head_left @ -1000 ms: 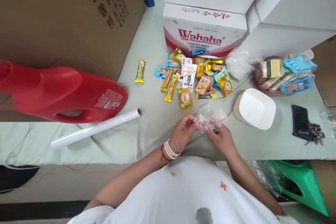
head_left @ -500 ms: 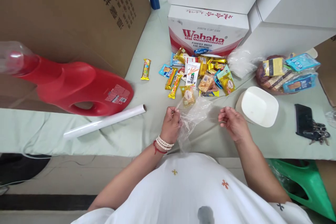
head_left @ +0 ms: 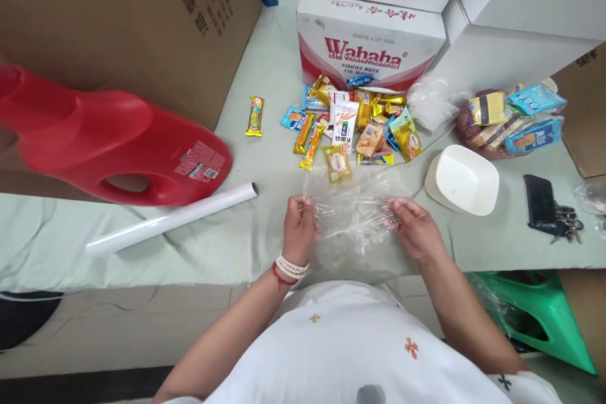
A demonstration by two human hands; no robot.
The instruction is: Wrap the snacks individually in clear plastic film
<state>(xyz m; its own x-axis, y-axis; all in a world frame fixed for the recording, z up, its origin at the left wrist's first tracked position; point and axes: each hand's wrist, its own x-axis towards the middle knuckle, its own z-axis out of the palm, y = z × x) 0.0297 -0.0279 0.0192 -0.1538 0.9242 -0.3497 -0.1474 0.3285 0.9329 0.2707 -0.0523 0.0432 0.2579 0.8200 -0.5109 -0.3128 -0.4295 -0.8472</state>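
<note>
My left hand (head_left: 299, 227) and my right hand (head_left: 413, 226) each pinch one side of a clear plastic bag (head_left: 353, 227), holding it spread wide just above the pale green table cover (head_left: 265, 158). The bag hangs down toward my body and looks empty. A pile of small wrapped snacks (head_left: 353, 126) lies just beyond the bag. One yellow snack bar (head_left: 254, 115) lies apart to the left of the pile.
A big red jug (head_left: 108, 139) lies on its side at left beside a white roll (head_left: 170, 219). A white bowl (head_left: 461, 178), a phone with keys (head_left: 544, 202) and a bag of packaged food (head_left: 514, 123) sit at right. Cartons (head_left: 369, 44) stand behind.
The crumpled bag has been pulled open: my hands moved apart, then the bag was spread flat and wide between them.
</note>
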